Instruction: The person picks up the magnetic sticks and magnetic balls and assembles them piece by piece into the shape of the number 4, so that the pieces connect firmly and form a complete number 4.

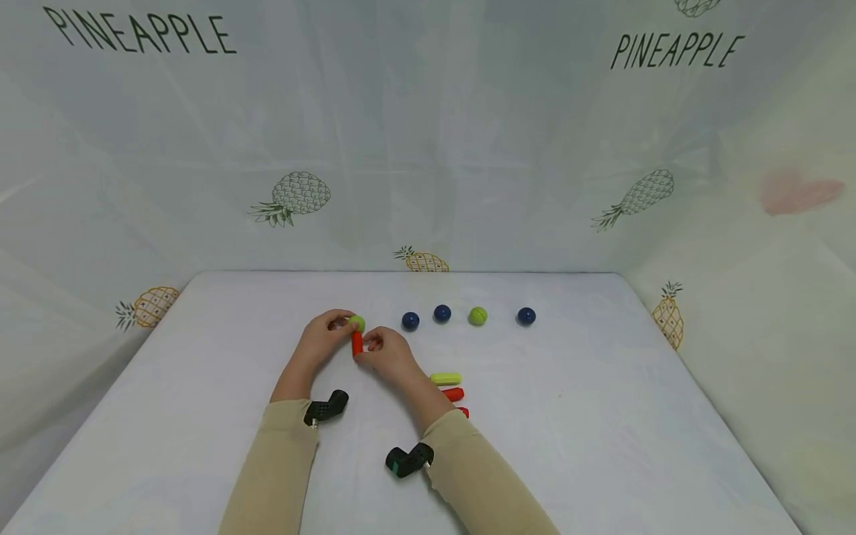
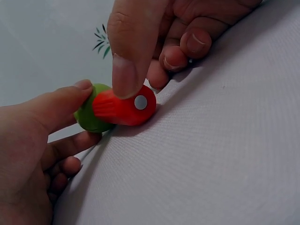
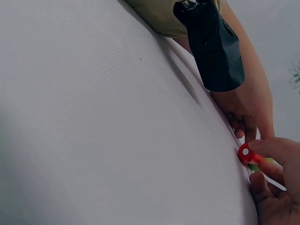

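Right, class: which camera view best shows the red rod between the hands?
The left wrist view: the red rod is largest there, its white-dotted end and ridged side plain. The head view shows it small below a green ball; the right wrist view shows it small too, white dot visible.

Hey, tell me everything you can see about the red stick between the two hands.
The red stick looks like smooth, glossy plastic, with ridges toward one end and a round pale disc set in the other. It points away from the person, low over the white table. The right hand pinches it; its far end meets the green ball.
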Demonstrator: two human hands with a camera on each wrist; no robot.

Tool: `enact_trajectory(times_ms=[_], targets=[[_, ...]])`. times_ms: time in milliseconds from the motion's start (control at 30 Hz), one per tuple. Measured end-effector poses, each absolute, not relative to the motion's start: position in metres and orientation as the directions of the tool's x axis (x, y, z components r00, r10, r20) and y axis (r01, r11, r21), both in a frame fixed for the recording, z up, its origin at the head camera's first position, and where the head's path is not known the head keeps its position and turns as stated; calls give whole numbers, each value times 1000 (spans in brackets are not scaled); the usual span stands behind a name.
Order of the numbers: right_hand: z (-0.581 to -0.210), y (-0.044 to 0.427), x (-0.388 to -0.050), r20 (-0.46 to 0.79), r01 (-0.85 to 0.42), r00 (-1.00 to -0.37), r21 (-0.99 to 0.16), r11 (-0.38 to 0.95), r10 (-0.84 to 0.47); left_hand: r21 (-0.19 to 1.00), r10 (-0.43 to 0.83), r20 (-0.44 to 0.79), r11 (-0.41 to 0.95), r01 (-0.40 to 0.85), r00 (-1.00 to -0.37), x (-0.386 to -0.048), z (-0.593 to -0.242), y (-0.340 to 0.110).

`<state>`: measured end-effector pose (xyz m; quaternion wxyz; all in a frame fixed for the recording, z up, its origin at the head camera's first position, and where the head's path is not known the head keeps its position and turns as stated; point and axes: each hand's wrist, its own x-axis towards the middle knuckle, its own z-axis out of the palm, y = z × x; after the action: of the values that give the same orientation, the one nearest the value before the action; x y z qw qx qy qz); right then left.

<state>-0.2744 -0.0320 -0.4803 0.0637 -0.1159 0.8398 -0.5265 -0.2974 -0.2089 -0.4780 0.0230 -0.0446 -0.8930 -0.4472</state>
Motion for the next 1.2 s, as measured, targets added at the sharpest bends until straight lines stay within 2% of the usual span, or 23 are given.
enact_trajectory(times_ms=[400,767,1000,1200], targets=[[-481,-32,-275,50,-164,-965,-883,439,-258,800,71,81,591,107,-994,-299,-477,-207],[-463,-27,-272,1,-127,-960,-891,436,-279,798,69,52,597,83,-996,-299,-480,-207],[-445,-11,-277,5,-110,-979,-855,506,-203,796,68,42,600,74,-997,-299,-479,-206],[-442,0,-281,42,-109,-989,-855,507,-142,795,63,22,604,55,-998,-296,-477,-206]])
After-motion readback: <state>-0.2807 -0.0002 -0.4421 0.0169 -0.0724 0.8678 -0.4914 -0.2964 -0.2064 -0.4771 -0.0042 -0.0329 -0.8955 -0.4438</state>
